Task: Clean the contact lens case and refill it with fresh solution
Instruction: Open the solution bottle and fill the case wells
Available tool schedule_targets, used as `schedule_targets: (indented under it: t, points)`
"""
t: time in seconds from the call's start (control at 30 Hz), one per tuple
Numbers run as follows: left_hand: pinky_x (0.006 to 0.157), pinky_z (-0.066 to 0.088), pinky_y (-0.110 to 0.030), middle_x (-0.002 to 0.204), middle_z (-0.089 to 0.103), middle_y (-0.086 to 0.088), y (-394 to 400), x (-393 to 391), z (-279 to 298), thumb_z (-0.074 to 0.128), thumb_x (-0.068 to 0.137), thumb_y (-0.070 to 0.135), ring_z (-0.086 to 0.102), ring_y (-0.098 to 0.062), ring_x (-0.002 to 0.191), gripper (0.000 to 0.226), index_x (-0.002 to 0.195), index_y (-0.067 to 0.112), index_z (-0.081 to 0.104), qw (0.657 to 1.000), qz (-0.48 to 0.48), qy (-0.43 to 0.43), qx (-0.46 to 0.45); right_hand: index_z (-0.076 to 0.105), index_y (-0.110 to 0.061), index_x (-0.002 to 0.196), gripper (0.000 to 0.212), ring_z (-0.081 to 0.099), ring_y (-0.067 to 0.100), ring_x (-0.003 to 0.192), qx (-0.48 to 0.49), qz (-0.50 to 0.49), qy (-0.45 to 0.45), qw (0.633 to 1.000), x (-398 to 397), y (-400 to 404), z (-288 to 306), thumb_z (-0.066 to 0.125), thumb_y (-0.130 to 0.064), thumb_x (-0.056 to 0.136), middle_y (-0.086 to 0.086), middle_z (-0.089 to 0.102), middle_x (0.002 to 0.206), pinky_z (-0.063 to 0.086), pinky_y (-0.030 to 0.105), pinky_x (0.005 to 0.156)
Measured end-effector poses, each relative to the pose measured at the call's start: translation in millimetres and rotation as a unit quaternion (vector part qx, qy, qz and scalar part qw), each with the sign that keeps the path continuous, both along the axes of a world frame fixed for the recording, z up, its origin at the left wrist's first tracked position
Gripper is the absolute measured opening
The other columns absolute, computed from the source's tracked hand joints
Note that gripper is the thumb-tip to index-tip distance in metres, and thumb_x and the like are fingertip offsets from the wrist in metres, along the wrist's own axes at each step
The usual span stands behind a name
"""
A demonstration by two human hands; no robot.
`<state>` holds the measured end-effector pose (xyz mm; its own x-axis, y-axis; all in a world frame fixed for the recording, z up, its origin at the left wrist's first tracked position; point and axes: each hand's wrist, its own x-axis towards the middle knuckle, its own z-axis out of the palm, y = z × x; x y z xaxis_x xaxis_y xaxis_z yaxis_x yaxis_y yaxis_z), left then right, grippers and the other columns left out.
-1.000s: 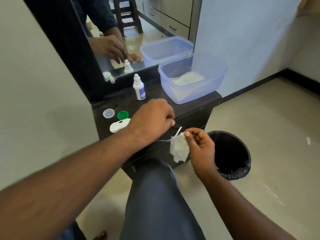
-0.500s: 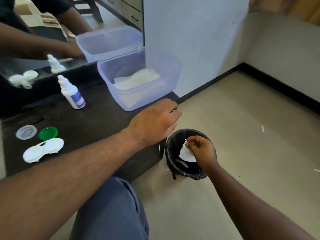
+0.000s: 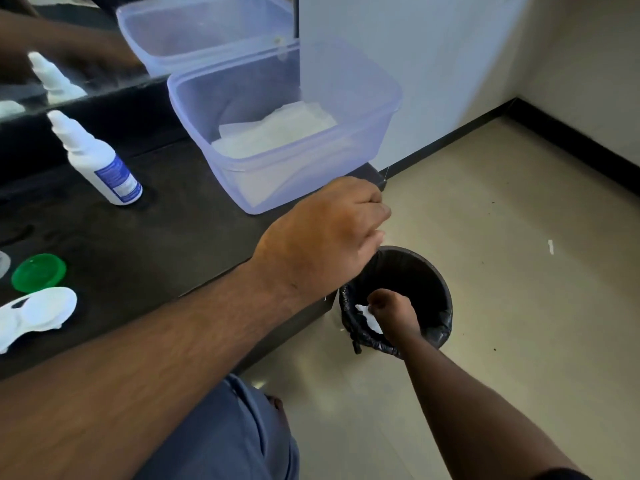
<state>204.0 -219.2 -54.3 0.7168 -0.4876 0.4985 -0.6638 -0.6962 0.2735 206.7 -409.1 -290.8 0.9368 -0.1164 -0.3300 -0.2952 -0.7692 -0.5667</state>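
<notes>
The white contact lens case lies open at the left edge of the dark counter, beside its green cap and a clear cap. Behind them stands the white solution bottle with a blue label. My left hand hovers over the counter's right edge with its fingers curled. A thin metal tool, seemingly tweezers, is mostly hidden in it. My right hand is down inside the black bin, pinching a crumpled white tissue.
A translucent blue tub holding folded white tissues sits at the counter's back right, against a mirror and a white wall. The bin stands on the beige floor just off the counter's corner. My knee is below.
My right hand has carried the tissue from beside the counter down into the bin. The view has swung right and closer. My left hand has stayed over the counter's edge.
</notes>
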Motion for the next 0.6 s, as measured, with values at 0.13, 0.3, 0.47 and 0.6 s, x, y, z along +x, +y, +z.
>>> schedule_targets:
  t: [0.13,0.3,0.47,0.6]
  points:
    - [0.073,0.049,-0.027,0.090,0.067,-0.006,0,1,-2,0.075,0.080,0.012,0.061,-0.020,0.086,0.013,0.089,0.002,0.072,1.000,-0.001,-0.014,-0.004,0.071,-0.018,0.096,0.019,0.061,0.018,0.084,-0.003,0.017,0.031,0.999,-1,2,-9,0.057,-0.007,0.088,0.002,0.070,0.097,0.041,0.024,0.068]
    - [0.090,0.054,-0.038,0.094,0.069,-0.001,0,-4,-3,0.071,0.084,0.018,0.063,-0.016,0.091,0.017,0.097,0.009,0.074,1.000,-0.018,-0.006,0.002,0.071,-0.023,0.089,0.019,0.062,0.016,0.077,0.019,-0.002,-0.005,1.000,-3,7,21,0.060,-0.007,0.085,-0.001,0.069,0.087,0.049,0.027,0.066]
    - [0.089,0.054,-0.036,0.102,0.073,0.001,1,-15,18,0.069,0.085,0.016,0.066,-0.011,0.093,0.021,0.104,0.011,0.076,0.986,0.003,0.126,-0.113,0.070,-0.019,0.087,0.016,0.060,0.013,0.073,0.053,0.039,-0.108,0.992,-7,25,107,0.057,-0.011,0.089,-0.003,0.067,0.082,0.042,0.022,0.066]
    - [0.089,0.052,-0.030,0.098,0.075,-0.003,20,-38,34,0.071,0.082,0.007,0.066,-0.011,0.093,0.017,0.098,0.008,0.077,0.970,0.049,0.156,-0.180,0.070,-0.016,0.090,0.011,0.060,0.008,0.077,0.080,0.102,-0.184,0.974,-20,44,187,0.063,-0.008,0.087,-0.004,0.067,0.083,0.044,0.016,0.071]
